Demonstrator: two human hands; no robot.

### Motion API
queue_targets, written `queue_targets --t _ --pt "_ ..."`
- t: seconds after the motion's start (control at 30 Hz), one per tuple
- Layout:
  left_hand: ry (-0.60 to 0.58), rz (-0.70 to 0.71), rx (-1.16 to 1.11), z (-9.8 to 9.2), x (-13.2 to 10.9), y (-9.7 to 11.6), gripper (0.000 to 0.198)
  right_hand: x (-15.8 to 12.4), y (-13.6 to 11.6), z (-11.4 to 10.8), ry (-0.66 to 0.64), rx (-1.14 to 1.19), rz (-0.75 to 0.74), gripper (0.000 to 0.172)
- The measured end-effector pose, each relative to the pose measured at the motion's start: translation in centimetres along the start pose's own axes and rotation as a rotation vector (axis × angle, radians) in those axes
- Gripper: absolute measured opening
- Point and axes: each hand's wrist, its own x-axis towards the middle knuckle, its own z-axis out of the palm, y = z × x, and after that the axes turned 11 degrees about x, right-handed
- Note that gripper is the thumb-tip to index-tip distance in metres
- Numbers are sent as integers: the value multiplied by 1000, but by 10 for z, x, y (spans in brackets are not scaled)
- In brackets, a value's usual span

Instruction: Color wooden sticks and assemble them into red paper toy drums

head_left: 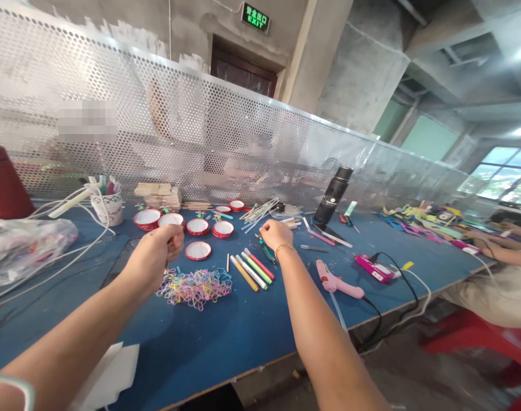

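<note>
My left hand (155, 257) is closed, fingers curled together, above the near side of the small red-rimmed dishes. Anything inside its grip is hidden. Just below it lies a pile of pastel rubber bands (196, 287). A white-lined red dish (198, 250) sits right of this hand, with another dish (223, 229) behind it. My right hand (277, 235) is closed too, its fingertips pinched together by a pair of green-handled pliers (267, 251); what they hold, if anything, I cannot make out. Several markers (254, 270) lie between the hands, nearer to me.
A pink glue gun (337, 281) and a magenta device (375, 268) with cables lie at right. A black bottle (334, 197) stands behind. At left are a pen cup (107, 206) and a plastic bag (29, 248). Another person's arm (506, 251) rests at the far right.
</note>
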Motion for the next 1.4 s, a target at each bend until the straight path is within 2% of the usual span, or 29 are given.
queue_targets --t 0.2,0.43,0.57,0.8,1.1,1.27,1.4 --pt "-34 13 -21 2 2 -5 23 -2 -4 4 -14 -8 -19 28" --pt "-48 2 0 1 2 -14 43 -2 -5 4 -23 -5 -33 28" --pt "-52 11 -6 0 2 -16 47 -3 -5 4 -16 0 -44 28" --pt "-58 -28 -9 1 2 -15 32 -4 -7 3 -13 9 -55 27" --pt "-81 -29 -17 2 3 -16 31 -6 -9 1 -30 4 -44 27" --pt "-36 -71 -108 4 2 -14 16 -7 -10 1 -33 2 -53 27" --pt "7 -134 -156 8 0 -8 15 -8 -10 0 -42 -6 -55 27"
